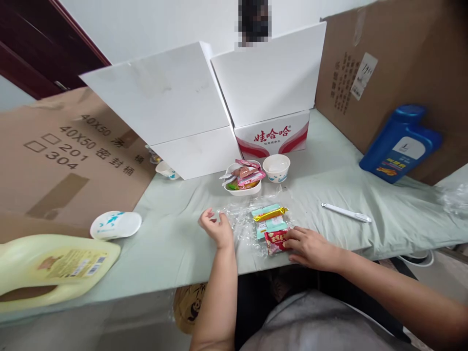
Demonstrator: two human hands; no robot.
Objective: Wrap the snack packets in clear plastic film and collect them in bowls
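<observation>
My left hand (216, 227) hovers by the left edge of a crinkled clear plastic wrap (241, 222), its fingers loosely curled, thumb apart, holding nothing I can see. My right hand (310, 247) has its fingers on the right end of a red snack packet (275, 242), covering that end. Just beyond the red packet lie a light-blue packet (268, 226) and a narrow gold-wrapped stick (270, 213). Behind them a white bowl (243, 191) is heaped with pink and other coloured wrapped snacks (245, 174). A white paper bowl (277, 168) with a blue print stands beside it.
White boxes (270, 83) stand at the back. Large cardboard boxes (73, 161) flank both sides. A white box cutter (346, 213) and a blue jug (402, 146) are on the right. On the left are a tipped paper bowl (116, 225) and a pale yellow bottle (58, 268).
</observation>
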